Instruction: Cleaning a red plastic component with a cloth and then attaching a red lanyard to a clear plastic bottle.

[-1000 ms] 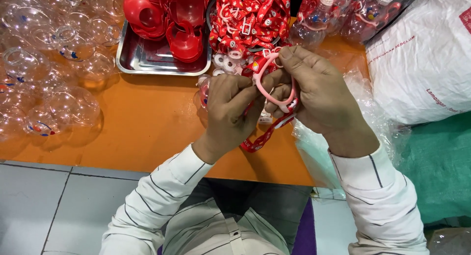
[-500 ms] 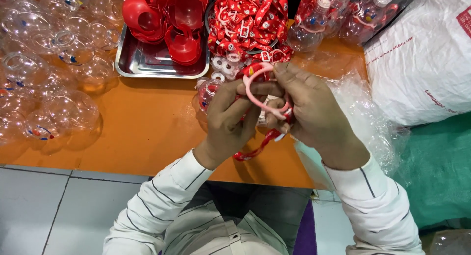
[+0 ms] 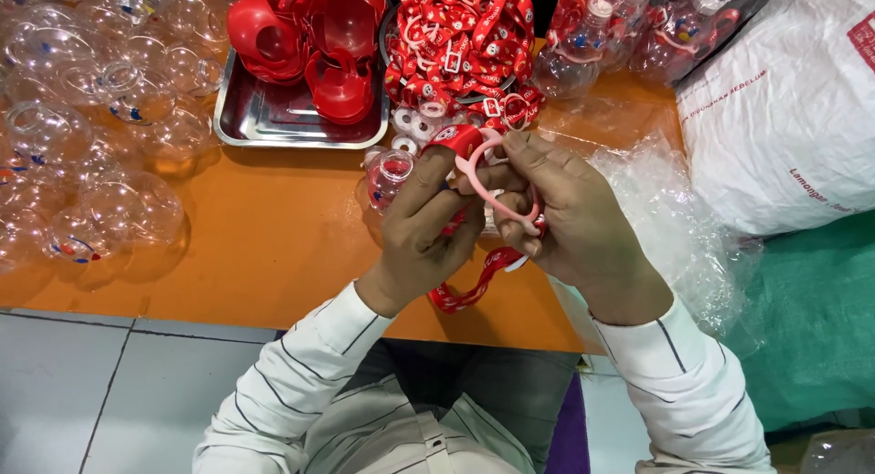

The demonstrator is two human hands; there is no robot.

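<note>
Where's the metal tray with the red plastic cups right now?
In the head view, the metal tray sits at the upper left of the orange table, between the clear plastic globes and the pile of red straps.

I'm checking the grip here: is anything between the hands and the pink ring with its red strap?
Nothing visible. The left hand and right hand both hold the pink ring directly, above the orange table; the red strap hangs free below them.

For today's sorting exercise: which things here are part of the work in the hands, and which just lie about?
In the work:
left hand
right hand
pink ring
red strap

Lying about:
steel tray of red caps
clear globes
strap pile
white sack
</note>
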